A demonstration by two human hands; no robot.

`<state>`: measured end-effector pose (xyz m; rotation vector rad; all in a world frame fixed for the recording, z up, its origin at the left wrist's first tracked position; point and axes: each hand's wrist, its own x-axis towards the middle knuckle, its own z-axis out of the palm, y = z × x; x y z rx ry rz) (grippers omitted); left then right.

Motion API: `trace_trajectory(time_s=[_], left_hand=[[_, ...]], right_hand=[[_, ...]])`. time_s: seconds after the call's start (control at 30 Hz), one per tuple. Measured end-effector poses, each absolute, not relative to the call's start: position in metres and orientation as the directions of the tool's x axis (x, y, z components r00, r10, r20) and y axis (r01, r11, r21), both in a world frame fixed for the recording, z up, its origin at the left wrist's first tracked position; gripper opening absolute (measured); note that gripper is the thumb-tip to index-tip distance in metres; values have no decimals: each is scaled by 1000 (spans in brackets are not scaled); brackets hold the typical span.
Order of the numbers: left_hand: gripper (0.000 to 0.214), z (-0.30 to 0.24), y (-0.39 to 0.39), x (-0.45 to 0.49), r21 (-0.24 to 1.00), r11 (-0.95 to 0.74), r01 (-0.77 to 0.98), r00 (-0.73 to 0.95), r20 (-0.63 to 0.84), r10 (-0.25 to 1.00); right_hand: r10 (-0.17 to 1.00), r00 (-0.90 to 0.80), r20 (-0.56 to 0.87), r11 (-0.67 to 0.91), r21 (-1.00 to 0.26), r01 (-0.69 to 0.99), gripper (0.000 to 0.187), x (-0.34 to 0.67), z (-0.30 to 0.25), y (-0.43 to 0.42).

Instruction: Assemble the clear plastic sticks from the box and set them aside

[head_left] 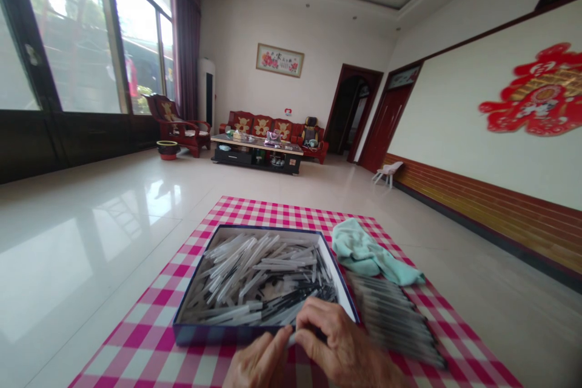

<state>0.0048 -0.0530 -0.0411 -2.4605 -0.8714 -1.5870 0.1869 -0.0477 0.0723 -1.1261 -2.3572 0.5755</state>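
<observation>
My left hand (260,359) is closed at the near edge of the box, its thumb and fingertips pinching a whitish pen (291,340). Against the same pen, my right hand (339,339) is closed too, fingers curled over the box's near right corner. Most of the pen is hidden by the fingers. The shallow dark-blue box (213,333) holds a loose heap of translucent white pen barrels (248,257) and thin black pen parts (284,302). To the right of the box lies a row of pens (395,318) with dark ends, side by side and blurred.
A crumpled mint-green cloth (370,254) lies beyond the row of pens. Under everything spreads a pink-and-white checked tablecloth (150,327). Across the tiled floor stand a low coffee table (257,148), a wooden sofa (261,124) and a small stool (387,173).
</observation>
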Motion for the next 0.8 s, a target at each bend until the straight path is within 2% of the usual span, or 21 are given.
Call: trace_trajectory(time_s=[0.2,0.4,0.47,0.57,0.67,0.8], left_hand=[[42,-51,-52,1,235,-826,512,346,824,449],[43,-54,-52,-1,275,-824,496,335,814,474],[44,-52,-51,1,299,-821,486,303,824,479],[40,-50,-49,5,310,-830,465,225,865,449],[38,-45,-50,6,297,-834,464,181,890,418],[36,-42,-53,4,305,-800,517,233,850,473]], right_hand=[[784,-542,303,620,-435,654,26,177,51,-49],[799,-504,328,597,-334,729,37,173,46,-46],[803,-503,320,595,-373,712,30,174,55,-48],[826,-470,311,564,-485,668,6,177,69,-53],[823,-492,284,561,-546,622,18,180,77,-56],[818,-510,267,568,-519,639,11,179,72,-57]])
